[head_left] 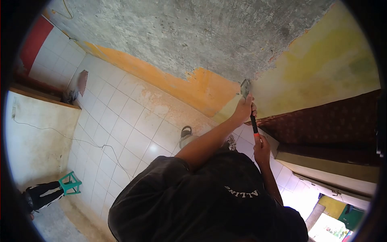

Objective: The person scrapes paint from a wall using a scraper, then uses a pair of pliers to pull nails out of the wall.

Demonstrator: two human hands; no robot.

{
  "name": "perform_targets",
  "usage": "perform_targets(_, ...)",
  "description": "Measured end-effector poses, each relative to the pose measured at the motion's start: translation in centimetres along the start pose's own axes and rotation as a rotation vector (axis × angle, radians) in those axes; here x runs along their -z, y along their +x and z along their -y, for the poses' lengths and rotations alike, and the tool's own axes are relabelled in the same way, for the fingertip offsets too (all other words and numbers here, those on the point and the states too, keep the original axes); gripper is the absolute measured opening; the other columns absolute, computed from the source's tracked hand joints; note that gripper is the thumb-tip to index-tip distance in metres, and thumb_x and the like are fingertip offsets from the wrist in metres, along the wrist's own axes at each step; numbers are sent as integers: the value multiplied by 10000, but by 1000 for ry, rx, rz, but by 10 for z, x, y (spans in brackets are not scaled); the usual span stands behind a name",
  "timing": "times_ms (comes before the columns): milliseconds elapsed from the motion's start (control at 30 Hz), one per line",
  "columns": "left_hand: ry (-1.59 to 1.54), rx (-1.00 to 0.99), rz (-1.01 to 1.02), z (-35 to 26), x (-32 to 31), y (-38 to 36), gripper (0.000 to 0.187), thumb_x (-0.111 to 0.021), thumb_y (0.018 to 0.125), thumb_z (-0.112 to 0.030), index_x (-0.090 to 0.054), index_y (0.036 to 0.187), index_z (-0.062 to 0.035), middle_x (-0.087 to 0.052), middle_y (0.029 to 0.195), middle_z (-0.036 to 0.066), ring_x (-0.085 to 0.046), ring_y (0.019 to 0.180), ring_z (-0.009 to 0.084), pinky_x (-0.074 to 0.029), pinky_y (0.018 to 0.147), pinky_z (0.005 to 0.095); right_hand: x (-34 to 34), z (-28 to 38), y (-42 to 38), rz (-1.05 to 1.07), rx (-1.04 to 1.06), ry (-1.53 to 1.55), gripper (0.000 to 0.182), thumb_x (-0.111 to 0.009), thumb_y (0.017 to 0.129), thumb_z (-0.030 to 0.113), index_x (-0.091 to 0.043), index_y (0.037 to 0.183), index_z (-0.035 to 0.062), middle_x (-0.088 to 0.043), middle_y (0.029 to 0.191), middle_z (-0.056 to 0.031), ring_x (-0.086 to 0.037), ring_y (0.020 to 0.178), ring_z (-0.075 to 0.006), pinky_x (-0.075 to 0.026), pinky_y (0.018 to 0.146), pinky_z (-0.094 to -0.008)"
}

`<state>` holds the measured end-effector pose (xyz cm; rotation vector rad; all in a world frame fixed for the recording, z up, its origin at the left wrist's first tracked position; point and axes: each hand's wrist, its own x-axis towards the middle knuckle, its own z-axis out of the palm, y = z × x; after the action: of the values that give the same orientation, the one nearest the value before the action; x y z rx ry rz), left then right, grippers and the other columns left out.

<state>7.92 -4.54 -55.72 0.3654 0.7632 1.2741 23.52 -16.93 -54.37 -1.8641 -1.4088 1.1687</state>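
Scraper: a scraper (250, 109) with a black and red handle stood against the wall, its blade at the ragged edge where the yellow paint (322, 68) met the bare grey plaster (181, 36), right of centre in the scene.
Left hand: the left hand (243, 109) was wrapped tight round the upper handle, just below the blade, fingers fully closed.
Right hand: the right hand (262, 150) was closed on the red lower end of the handle, nearer the body.
Step in hand: judging by the grip, paint was being scraped off the wall with both hands bearing on the tool.
Next move: it seemed to call for a firm push along the paint edge, with the blade kept flat to the plaster.
Wall further out: an orange band (189, 86) ran left of the blade; a brown patterned cloth (322, 121) hung to the right.
Floor: a sandal (186, 132) lay on the white tiled floor (121, 121); far left stood a green stool (70, 183) beside another person's legs (42, 193).
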Motion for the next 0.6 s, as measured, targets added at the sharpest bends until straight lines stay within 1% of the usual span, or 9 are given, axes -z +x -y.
perform_targets(33, -10, -10, 14, 1, -2, -1, 382, -440, 981, -451, -412, 1004, -72, -388, 587, 14, -439, 468, 153, -451, 508, 353, -1, -3, 2, -1, 1, -1, 336, -536, 967, 345, -624, 1073, 39, -524, 631, -65, -475, 523, -133, -392, 511, -326)
perform_targets(100, 9, -7, 5, 1, 0, -1, 382, -444, 979, -451, -413, 1003, -71, -387, 587, 15, -435, 465, 154, -450, 507, 352, -5, -7, 6, -53, 173, -174, 346, -538, 968, 356, -626, 1080, 42, -521, 618, -43, -482, 526, -111, -384, 500, -298)
perform_targets(133, 23, -4, -9, 2, 1, 0, 383, -448, 977, -451, -413, 1003, -70, -386, 588, 15, -432, 461, 154, -449, 507, 352, -6, -5, 5, -59, 173, -175, 346, -538, 968, 356, -626, 1080, 42, -521, 618, -43, -482, 526, -111, -384, 500, -298)
perform_targets(200, 15, -10, -3, 5, 1, 3, 384, -449, 976, -451, -413, 1005, -70, -386, 586, 15, -430, 459, 154, -448, 506, 352, -10, -1, -3, -49, 65, -127, 351, -542, 967, 364, -627, 1079, 42, -498, 598, -8, -478, 529, -86, -371, 495, -269)
perform_targets(333, 0, -3, -27, 3, -2, 1, 381, -448, 977, -444, -413, 1009, -66, -383, 582, 12, -428, 458, 150, -443, 498, 346, 1, 5, -4, 15, 58, -26, 365, -543, 965, 380, -622, 1086, 44, -479, 577, -5, -462, 512, -88, -363, 489, -276)
perform_targets(433, 27, -9, -49, -1, -4, -2, 380, -443, 979, -439, -414, 1005, -61, -380, 580, 5, -426, 457, 142, -435, 487, 336, -2, 3, 0, 39, 41, 2, 367, -541, 967, 377, -617, 1092, 40, -471, 583, -1, -445, 507, -81, -357, 486, -274)
perform_targets(600, 50, -27, -67, -7, 4, 2, 400, -445, 979, -453, -413, 1001, -55, -385, 580, 3, -428, 454, 136, -436, 486, 328, -15, 1, 6, 50, 71, -9, 375, -538, 967, 381, -615, 1085, 34, -476, 588, -4, -448, 509, -87, -359, 486, -277)
